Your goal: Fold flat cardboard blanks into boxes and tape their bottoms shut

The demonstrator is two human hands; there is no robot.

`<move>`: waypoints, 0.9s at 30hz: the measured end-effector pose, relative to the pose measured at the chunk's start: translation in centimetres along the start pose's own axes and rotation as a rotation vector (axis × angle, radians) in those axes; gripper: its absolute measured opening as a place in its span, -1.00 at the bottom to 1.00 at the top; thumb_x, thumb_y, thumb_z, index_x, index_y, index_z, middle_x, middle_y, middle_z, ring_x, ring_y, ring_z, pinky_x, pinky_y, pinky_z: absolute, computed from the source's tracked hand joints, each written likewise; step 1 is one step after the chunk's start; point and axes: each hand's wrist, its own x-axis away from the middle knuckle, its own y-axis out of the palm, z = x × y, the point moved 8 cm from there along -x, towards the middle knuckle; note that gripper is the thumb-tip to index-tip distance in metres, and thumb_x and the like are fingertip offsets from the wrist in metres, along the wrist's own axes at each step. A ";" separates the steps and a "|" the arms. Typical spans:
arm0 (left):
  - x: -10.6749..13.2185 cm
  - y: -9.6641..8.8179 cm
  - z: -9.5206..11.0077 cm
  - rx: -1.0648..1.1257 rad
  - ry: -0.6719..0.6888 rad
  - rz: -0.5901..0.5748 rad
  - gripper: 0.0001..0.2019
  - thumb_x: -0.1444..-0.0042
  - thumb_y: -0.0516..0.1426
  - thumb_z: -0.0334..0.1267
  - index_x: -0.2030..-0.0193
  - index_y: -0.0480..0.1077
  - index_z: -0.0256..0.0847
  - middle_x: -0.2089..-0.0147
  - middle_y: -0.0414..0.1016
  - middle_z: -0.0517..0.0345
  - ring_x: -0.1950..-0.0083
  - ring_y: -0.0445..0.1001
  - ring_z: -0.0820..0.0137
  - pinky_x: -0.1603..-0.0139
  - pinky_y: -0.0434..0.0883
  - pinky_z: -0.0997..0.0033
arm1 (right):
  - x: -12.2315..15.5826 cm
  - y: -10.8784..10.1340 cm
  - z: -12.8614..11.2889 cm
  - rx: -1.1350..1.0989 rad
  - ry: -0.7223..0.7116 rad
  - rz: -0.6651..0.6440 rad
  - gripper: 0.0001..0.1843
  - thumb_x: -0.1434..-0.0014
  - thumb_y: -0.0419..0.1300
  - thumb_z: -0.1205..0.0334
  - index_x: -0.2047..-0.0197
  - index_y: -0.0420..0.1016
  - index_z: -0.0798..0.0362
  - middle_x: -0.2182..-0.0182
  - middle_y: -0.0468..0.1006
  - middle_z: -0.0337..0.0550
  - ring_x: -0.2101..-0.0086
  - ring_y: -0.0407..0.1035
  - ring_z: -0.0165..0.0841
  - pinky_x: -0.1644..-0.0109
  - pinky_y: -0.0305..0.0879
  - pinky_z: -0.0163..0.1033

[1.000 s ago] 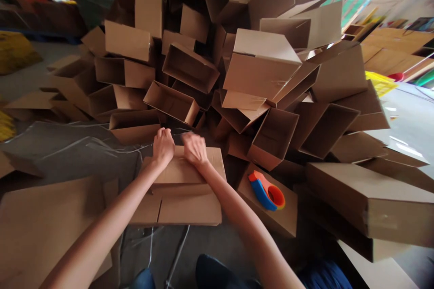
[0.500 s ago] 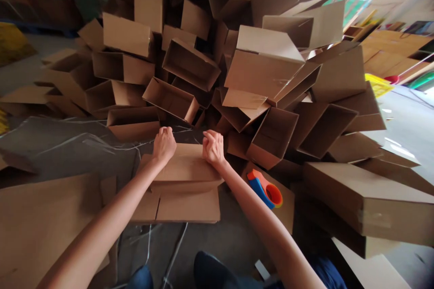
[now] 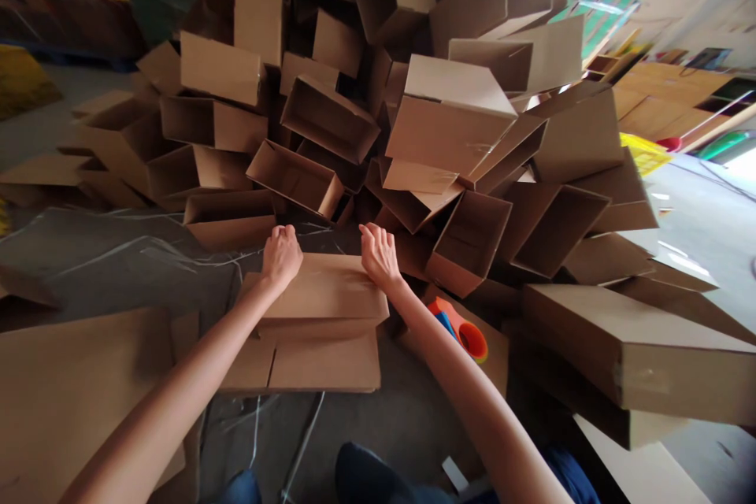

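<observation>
A partly folded cardboard box (image 3: 322,295) lies on the floor in front of me, its near flaps (image 3: 324,362) spread toward my legs. My left hand (image 3: 282,258) is closed at the box's far left corner, with the fingers curled over the edge and their tips hidden. At the far right corner, my right hand (image 3: 379,256) grips the edge with bent fingers; their undersides do not show. Beside my right forearm, an orange and blue tape dispenser (image 3: 471,337) rests on a piece of cardboard (image 3: 493,358), partly covered by the arm.
Beyond my hands rises a big heap of open cardboard boxes (image 3: 331,118). Flat cardboard (image 3: 83,394) lies at the left, and a long box (image 3: 643,315) stands at the right. White strapping (image 3: 147,244) trails across the floor. A yellow crate (image 3: 643,153) sits far right.
My right hand has moved slightly right along the box's far edge, and its fingers look less tightly curled. My left hand stays at its corner. The view has shifted slightly.
</observation>
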 end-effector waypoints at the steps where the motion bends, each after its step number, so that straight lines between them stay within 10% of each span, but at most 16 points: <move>1: 0.0 0.0 -0.1 -0.003 -0.007 0.004 -0.67 -0.22 -0.08 -0.50 0.00 0.42 -0.39 -0.01 0.49 -0.35 -0.12 0.49 0.02 -0.07 0.44 0.08 | -0.2 0.5 -0.6 0.010 -0.018 -0.042 -0.55 -0.36 -0.13 0.47 -0.22 0.34 0.12 -0.07 0.46 0.16 0.02 0.34 -0.13 -0.04 0.30 0.00; 12: -0.4 0.6 -1.1 0.218 -0.047 0.025 -0.71 -0.16 -0.05 -0.51 0.11 0.43 -0.28 0.00 0.54 -0.32 -0.20 0.43 -0.02 -0.19 0.36 -0.03 | -1.8 3.3 -7.2 -0.062 0.090 -0.170 -0.48 -0.39 -0.19 0.50 -0.34 0.23 0.20 -0.15 0.40 0.20 -0.06 0.29 -0.15 -0.11 0.26 -0.04; 20: -1.4 0.8 -7.7 0.848 -0.370 0.213 -0.80 -0.15 -0.05 -0.33 0.17 0.36 -0.15 0.06 0.63 -0.10 -0.09 0.56 0.20 -0.11 0.45 0.10 | -4.4 6.8 -14.4 -0.127 0.048 -0.276 -0.47 -0.36 -0.09 0.44 -0.37 0.18 0.13 -0.12 0.42 0.17 -0.03 0.30 -0.11 -0.10 0.26 0.00; 27: 3.6 2.7 -9.9 1.282 -0.363 -0.125 -0.45 0.02 0.28 -0.09 -0.14 0.36 -0.11 -0.40 0.35 -0.09 -0.45 0.24 0.17 -0.39 0.23 0.10 | -4.1 6.4 -12.9 -0.401 0.182 -0.183 -0.72 -0.33 0.03 0.33 -0.07 0.38 0.12 0.03 0.48 0.11 0.01 0.33 -0.06 -0.12 0.26 0.12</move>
